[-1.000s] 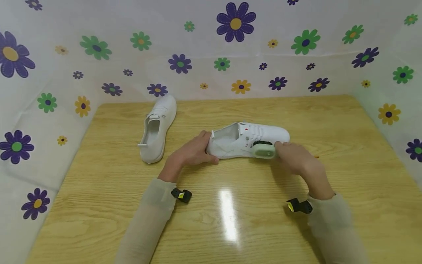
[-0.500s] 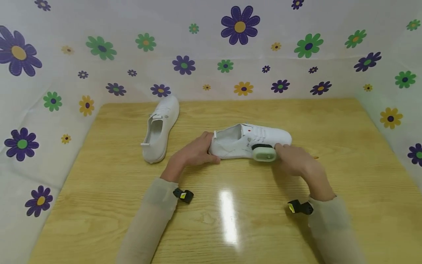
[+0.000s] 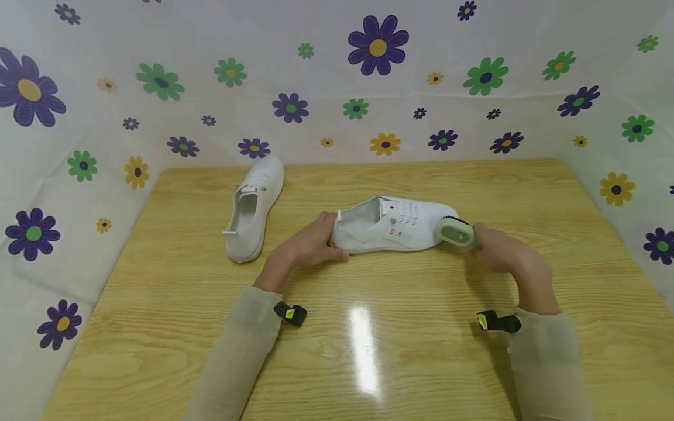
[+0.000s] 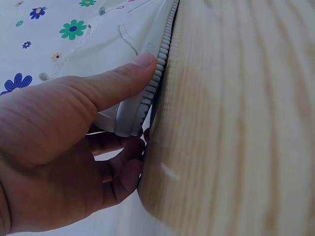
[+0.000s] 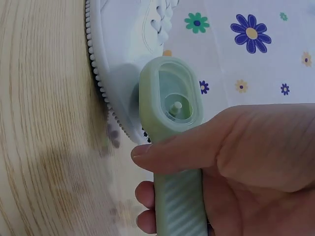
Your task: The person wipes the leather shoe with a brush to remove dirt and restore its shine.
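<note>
A white lace-up shoe (image 3: 368, 231) lies mid-table with its toe to the right. My left hand (image 3: 313, 240) grips its heel; in the left wrist view the thumb presses along the edge of the ridged sole (image 4: 157, 64), with the other fingers curled behind the heel. My right hand (image 3: 502, 250) holds a pale green scrubbing brush (image 3: 456, 231) by its ribbed handle (image 5: 179, 204). The brush head, dark bristles facing the shoe, is at the toe. In the right wrist view the oval back of the head shows, and it hides most of the bristles.
A second white shoe (image 3: 253, 213) stands at the back left, toe toward the flowered cloth (image 3: 316, 76) that hangs behind the wooden table (image 3: 316, 351). Black camera mounts sit on both sleeves.
My right hand has moved the brush from the shoe's side, near the laces, rightward to the toe. The left hand keeps its grip on the heel. The red marks on the side now show.
</note>
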The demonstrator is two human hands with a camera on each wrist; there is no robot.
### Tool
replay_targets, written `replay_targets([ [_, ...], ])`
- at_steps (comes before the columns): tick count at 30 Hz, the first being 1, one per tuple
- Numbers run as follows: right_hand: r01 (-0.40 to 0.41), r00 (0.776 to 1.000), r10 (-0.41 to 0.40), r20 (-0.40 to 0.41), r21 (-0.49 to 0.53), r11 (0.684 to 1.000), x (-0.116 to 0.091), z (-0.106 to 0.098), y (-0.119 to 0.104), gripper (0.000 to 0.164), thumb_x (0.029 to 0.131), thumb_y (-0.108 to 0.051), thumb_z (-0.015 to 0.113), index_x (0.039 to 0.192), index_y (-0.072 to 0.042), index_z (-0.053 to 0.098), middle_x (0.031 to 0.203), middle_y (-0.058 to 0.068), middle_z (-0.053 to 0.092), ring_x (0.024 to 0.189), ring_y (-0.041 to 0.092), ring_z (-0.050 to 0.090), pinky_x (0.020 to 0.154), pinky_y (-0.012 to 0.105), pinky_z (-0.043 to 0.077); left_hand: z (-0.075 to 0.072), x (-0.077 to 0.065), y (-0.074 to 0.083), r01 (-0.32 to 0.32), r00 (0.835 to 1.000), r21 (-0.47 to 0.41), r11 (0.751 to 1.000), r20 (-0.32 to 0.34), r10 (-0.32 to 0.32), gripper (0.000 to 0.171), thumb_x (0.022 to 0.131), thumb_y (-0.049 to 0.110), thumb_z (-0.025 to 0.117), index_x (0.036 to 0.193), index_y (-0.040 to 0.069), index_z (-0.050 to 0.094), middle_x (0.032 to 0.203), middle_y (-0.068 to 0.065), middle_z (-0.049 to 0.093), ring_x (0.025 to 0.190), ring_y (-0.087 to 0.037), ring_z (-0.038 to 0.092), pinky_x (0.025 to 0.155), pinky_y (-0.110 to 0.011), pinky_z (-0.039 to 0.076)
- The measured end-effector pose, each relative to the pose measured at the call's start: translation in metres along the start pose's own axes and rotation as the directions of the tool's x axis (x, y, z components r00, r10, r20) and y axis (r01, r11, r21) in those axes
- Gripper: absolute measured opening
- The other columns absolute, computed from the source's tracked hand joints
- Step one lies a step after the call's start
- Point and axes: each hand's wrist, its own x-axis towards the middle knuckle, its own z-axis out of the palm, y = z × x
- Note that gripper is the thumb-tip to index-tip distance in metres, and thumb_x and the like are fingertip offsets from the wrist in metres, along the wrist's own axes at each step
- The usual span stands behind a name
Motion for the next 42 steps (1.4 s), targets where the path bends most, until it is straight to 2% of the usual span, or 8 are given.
replay_targets([
  [7,0.008,1.000,-0.008,0.002,0.064,0.998,0.000,-0.001,-0.005,0.022,0.096,-0.009,0.050,0.110,0.005,0.042,0.091,0.013,0.048,0.080,0.027,0.045,0.069,0.040,0.037,-0.001,-0.001,0.000,-0.012,1.000,0.007,1.000,-0.018,0.012,0.084,0.090,0.032,0.075,0.150,-0.001,0.027,0.141,-0.019,0.038,0.123,-0.030,0.046,0.108,-0.045,0.037],
  [14,0.053,0.998,-0.051,-0.025,0.085,0.995,-0.001,-0.003,-0.008,0.028,0.098,-0.014,0.053,0.114,0.006,0.044,0.095,0.014,0.051,0.083,0.026,0.048,0.071,0.040,0.040,-0.001,0.001,0.000,-0.026,0.997,0.031,0.999,-0.070,0.029,0.074,0.089,0.030,0.076,0.143,0.000,0.035,0.132,-0.015,0.043,0.113,-0.028,0.050,0.102,-0.044,0.042],
  [20,0.026,0.998,-0.019,-0.054,0.141,0.990,-0.007,-0.007,-0.006,0.030,0.099,-0.014,0.051,0.115,0.009,0.040,0.091,0.014,0.048,0.077,0.026,0.046,0.066,0.037,0.039,0.000,0.004,0.000,-0.050,0.990,0.041,0.998,-0.132,0.055,0.071,0.087,0.029,0.078,0.140,0.001,0.040,0.129,-0.014,0.046,0.111,-0.028,0.052,0.100,-0.043,0.044],
  [26,0.020,0.997,-0.008,-0.079,0.156,0.988,-0.009,-0.011,-0.005,0.033,0.100,-0.015,0.050,0.119,0.010,0.040,0.096,0.018,0.051,0.079,0.027,0.047,0.068,0.039,0.041,0.002,0.006,-0.002,-0.079,0.957,0.140,0.987,-0.266,0.114,0.071,0.085,0.023,0.081,0.142,0.006,0.043,0.132,-0.015,0.048,0.118,-0.031,0.051,0.103,-0.047,0.044],
  [30,0.016,0.996,-0.002,-0.085,0.156,0.988,-0.011,-0.013,-0.003,0.033,0.100,-0.015,0.050,0.120,0.010,0.040,0.099,0.018,0.052,0.081,0.028,0.048,0.070,0.040,0.042,0.003,0.006,-0.002,-0.081,0.934,0.203,0.976,-0.326,0.145,0.069,0.083,0.021,0.082,0.140,0.009,0.044,0.133,-0.013,0.048,0.119,-0.032,0.049,0.097,-0.051,0.047],
  [33,0.011,0.996,0.005,-0.093,0.174,0.985,-0.012,-0.014,-0.002,0.034,0.100,-0.014,0.049,0.120,0.011,0.040,0.099,0.019,0.051,0.083,0.029,0.048,0.071,0.041,0.042,0.004,0.006,-0.001,-0.078,0.931,0.229,0.970,-0.332,0.153,0.069,0.082,0.022,0.084,0.138,0.011,0.044,0.133,-0.012,0.048,0.118,-0.033,0.047,0.091,-0.053,0.050],
  [38,0.016,0.995,0.003,-0.098,0.198,0.980,-0.015,-0.015,-0.001,0.036,0.100,-0.013,0.049,0.122,0.013,0.039,0.101,0.020,0.050,0.084,0.030,0.048,0.071,0.040,0.041,0.005,0.007,-0.002,-0.069,0.948,0.216,0.974,-0.290,0.131,0.069,0.081,0.021,0.084,0.135,0.011,0.043,0.129,-0.014,0.051,0.116,-0.033,0.051,0.089,-0.053,0.051],
  [42,0.012,0.995,0.010,-0.104,0.202,0.979,-0.016,-0.014,0.001,0.035,0.100,-0.013,0.049,0.121,0.013,0.039,0.101,0.020,0.050,0.085,0.030,0.048,0.071,0.040,0.041,0.006,0.009,-0.003,-0.125,0.952,0.170,0.978,-0.256,0.166,0.069,0.084,0.015,0.081,0.137,0.007,0.038,0.128,-0.017,0.053,0.114,-0.032,0.055,0.095,-0.050,0.048],
])
